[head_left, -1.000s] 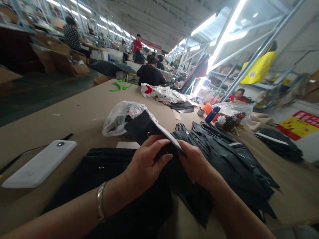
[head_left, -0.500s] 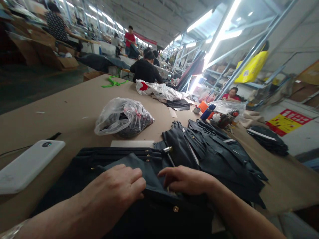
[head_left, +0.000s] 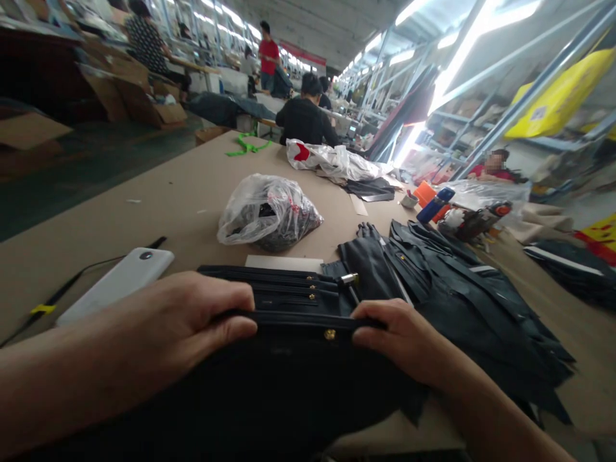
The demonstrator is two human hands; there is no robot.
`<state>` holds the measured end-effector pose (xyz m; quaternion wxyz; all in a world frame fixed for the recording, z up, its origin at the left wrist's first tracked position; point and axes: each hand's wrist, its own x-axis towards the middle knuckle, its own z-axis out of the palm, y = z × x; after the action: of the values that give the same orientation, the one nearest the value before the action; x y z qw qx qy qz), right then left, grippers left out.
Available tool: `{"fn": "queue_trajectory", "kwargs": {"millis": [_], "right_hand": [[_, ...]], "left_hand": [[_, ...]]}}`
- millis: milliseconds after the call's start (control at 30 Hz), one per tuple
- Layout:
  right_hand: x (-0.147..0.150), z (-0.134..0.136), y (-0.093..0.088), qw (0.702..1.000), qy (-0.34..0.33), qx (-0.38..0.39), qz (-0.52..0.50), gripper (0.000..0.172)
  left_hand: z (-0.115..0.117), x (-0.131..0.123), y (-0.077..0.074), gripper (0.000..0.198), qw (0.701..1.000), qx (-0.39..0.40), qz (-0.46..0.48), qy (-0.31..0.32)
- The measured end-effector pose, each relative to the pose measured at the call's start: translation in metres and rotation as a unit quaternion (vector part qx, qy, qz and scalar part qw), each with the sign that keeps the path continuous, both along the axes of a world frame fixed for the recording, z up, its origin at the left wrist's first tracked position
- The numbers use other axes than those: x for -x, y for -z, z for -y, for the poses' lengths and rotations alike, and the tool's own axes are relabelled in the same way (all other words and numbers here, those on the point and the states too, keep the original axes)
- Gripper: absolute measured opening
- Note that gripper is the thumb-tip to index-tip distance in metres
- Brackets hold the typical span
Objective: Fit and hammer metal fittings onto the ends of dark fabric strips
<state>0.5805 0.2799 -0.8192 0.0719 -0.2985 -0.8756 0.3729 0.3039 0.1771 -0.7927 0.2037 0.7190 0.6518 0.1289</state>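
Observation:
A dark garment with a waistband-like edge and a gold-coloured fastener hangs toward me. My left hand pinches that edge on the left, thumb below and fingers above. On the right, my right hand grips the same edge just past the fastener, so the band is stretched straight between both hands. Behind it lies a stack of similar dark garments with gold fasteners in a row. A metal-headed tool rests beside the stack, partly hidden.
Dark garments are heaped on the right of the table. A white power-bank-like device with a cable lies left. Farther back are a filled clear plastic bag, a blue bottle and green strips. Other people work beyond.
Both hands have lifted and straightened the garment's edge, which was folded open with its inside showing. My right hand's fingers have closed on it. The view has turned slightly left.

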Motion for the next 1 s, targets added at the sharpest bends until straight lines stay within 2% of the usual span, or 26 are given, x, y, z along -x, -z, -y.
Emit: {"fn": "queue_trajectory", "kwargs": {"millis": [67,167,233,333,433,533,633,667,700,800,900,1000], "right_hand": [[0.015,-0.021,0.033,0.999,0.032,0.041,0.014,0.02],[0.038,-0.037,0.076,0.997,0.058,-0.018,0.046,0.021],[0.049,-0.041,0.094,0.99,0.074,-0.094,0.069,0.021],[0.056,-0.044,0.105,0.978,0.081,-0.153,0.114,0.024],[0.057,-0.049,0.109,0.974,0.08,-0.164,0.134,0.028],[0.058,-0.054,0.11,0.971,0.079,-0.17,0.148,0.029],[0.061,-0.055,0.108,0.966,0.07,-0.177,0.172,0.032],[0.062,-0.055,0.107,0.965,0.065,-0.18,0.177,0.033],[0.063,-0.054,0.106,0.965,0.06,-0.184,0.179,0.033],[0.059,-0.053,0.099,0.963,0.055,-0.198,0.177,0.032],[0.035,-0.058,0.083,0.954,0.081,-0.238,0.165,0.026],[-0.011,-0.075,0.062,0.919,0.161,-0.299,0.199,0.019]], "left_hand": [[-0.021,0.013,0.018,0.026,0.996,0.079,-0.041,0.002],[-0.047,0.026,0.054,0.029,0.992,0.082,-0.097,-0.005],[-0.057,0.03,0.076,0.03,0.989,0.08,-0.122,-0.01],[-0.066,0.032,0.098,0.03,0.983,0.089,-0.157,-0.019],[-0.07,0.035,0.106,0.032,0.978,0.087,-0.187,-0.024],[-0.068,0.03,0.103,0.034,0.973,0.072,-0.217,-0.013],[-0.061,0.006,0.099,0.03,0.954,-0.025,-0.297,-0.012],[-0.058,-0.004,0.099,0.034,0.951,-0.049,-0.306,0.0],[-0.055,-0.015,0.1,0.041,0.953,-0.054,-0.298,0.022],[-0.05,-0.039,0.11,0.056,0.966,-0.006,-0.242,0.087],[-0.049,-0.046,0.121,0.058,0.971,0.006,-0.228,0.074],[-0.05,-0.044,0.126,0.056,0.972,0.022,-0.223,0.071]]}}
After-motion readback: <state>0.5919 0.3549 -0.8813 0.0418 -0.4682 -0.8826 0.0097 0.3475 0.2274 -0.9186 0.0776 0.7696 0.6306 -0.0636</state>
